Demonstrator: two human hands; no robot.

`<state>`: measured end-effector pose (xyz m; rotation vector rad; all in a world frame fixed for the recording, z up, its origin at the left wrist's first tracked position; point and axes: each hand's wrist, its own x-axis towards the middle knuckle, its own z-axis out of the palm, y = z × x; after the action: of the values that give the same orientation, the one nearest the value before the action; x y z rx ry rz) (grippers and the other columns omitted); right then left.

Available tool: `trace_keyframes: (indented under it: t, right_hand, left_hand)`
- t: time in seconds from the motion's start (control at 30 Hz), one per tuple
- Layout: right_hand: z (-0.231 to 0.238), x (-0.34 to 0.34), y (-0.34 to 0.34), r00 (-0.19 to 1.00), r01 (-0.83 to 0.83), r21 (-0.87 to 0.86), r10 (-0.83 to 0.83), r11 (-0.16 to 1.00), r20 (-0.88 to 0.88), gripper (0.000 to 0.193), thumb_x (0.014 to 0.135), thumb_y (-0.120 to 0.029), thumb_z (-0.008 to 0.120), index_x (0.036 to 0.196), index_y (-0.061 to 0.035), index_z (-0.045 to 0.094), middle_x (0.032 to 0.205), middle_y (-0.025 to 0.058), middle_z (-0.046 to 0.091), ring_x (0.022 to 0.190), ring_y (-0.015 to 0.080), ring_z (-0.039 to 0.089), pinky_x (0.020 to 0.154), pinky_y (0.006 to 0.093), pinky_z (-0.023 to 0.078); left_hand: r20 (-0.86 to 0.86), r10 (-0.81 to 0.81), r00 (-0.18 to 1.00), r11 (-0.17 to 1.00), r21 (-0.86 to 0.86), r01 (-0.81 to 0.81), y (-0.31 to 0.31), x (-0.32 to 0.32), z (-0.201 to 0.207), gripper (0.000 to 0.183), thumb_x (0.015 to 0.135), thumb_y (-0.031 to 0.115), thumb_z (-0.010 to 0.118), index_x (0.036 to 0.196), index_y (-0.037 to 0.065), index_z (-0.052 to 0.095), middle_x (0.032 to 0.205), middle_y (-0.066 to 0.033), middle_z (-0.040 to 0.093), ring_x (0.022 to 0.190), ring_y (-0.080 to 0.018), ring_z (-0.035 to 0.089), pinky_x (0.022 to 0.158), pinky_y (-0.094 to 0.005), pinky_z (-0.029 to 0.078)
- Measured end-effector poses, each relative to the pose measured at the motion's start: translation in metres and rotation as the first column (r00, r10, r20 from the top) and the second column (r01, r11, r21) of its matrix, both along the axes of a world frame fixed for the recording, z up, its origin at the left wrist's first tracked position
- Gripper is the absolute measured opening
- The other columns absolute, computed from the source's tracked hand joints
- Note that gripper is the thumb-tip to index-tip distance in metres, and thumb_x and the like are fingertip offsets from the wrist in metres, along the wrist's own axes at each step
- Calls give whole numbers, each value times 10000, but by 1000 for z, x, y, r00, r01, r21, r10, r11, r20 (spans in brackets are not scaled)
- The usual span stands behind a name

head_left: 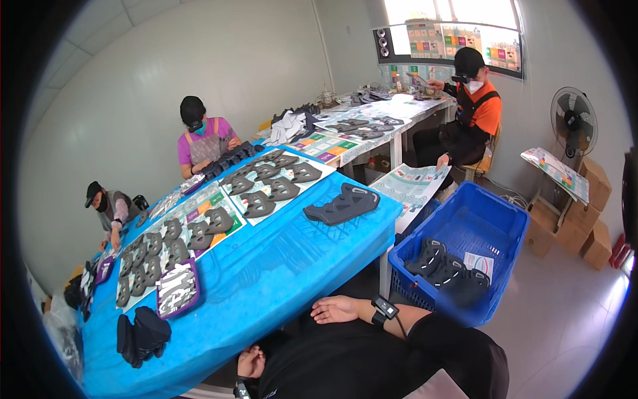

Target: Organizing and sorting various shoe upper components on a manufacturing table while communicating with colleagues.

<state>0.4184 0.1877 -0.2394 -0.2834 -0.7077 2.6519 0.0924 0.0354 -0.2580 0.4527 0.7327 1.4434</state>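
Observation:
My right hand [334, 310] rests palm up by my dark clothing near the table's front edge, fingers loosely bent and nothing in them. Lower and to the left, my left hand [251, 362] hangs just off the table edge with its fingers curled; what they hold, if anything, is hidden. Both wrists carry small black devices. Nearest to my right hand on the blue-covered table [266, 292] lies a single dark grey cut piece [342, 203], shaped like a shoe upper. Neither hand touches it.
Right of the table, a blue crate [465, 219] holds several dark pieces [448, 269]. Rows of grey pieces [149, 256], a purple-edged tray of white strips [178, 289] and dark folded pieces [143, 336] cover the left. Three people work around the tables. A fan [573, 123] stands by cartons.

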Motion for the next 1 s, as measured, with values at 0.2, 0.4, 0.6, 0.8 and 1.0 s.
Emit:
trace_keyframes:
  t: [0.2, 0.4, 0.6, 0.8, 1.0]
  right_hand:
    - [0, 0, 0, 1000, -4, 11, 4, 1000, 6, 182, 865, -173, 396, 949, -40, 487, 985, 118, 532, 931, 218, 514, 857, 344, 403]
    - [2, 1, -1, 1000, 4, 3, -4, 1000, 11, 184, 862, -180, 405, 949, -39, 486, 980, 115, 530, 928, 218, 514, 857, 346, 404]
    - [1, -1, -2, 1000, 4, 9, -4, 1000, 10, 181, 859, -185, 413, 941, -42, 488, 979, 114, 529, 931, 218, 512, 860, 345, 402]
    - [1, -1, -1, 1000, 6, 5, -6, 1000, 26, 182, 858, -187, 412, 938, -42, 487, 977, 114, 529, 928, 219, 513, 860, 345, 402]
    - [-1, -1, -2, 1000, 7, 8, -8, 1000, 21, 183, 864, -180, 400, 942, -39, 487, 975, 115, 529, 927, 221, 516, 856, 345, 407]
  left_hand:
    - [-17, 10, 1000, 1000, -16, -10, 0, 1, 2, 271, 736, -66, 482, 982, 48, 488, 820, -80, 543, 677, -167, 540, 612, -271, 441]
    - [-24, -2, 1000, 1000, -9, 2, 0, 0, 1, 277, 735, -67, 481, 987, 49, 479, 825, -80, 539, 672, -165, 543, 606, -270, 440]
    - [-9, 5, 1000, 1000, 3, -5, 0, 0, 0, 286, 731, -71, 483, 990, 49, 480, 827, -85, 539, 674, -167, 546, 607, -273, 442]
    - [-11, 8, 1000, 1000, 11, -8, 0, 1, 2, 289, 727, -75, 487, 985, 55, 484, 830, -81, 540, 668, -167, 544, 614, -272, 442]
    - [-5, 15, 1000, 1000, 4, -15, -1, 3, 2, 279, 726, -75, 488, 972, 57, 487, 826, -77, 544, 661, -165, 539, 629, -279, 438]
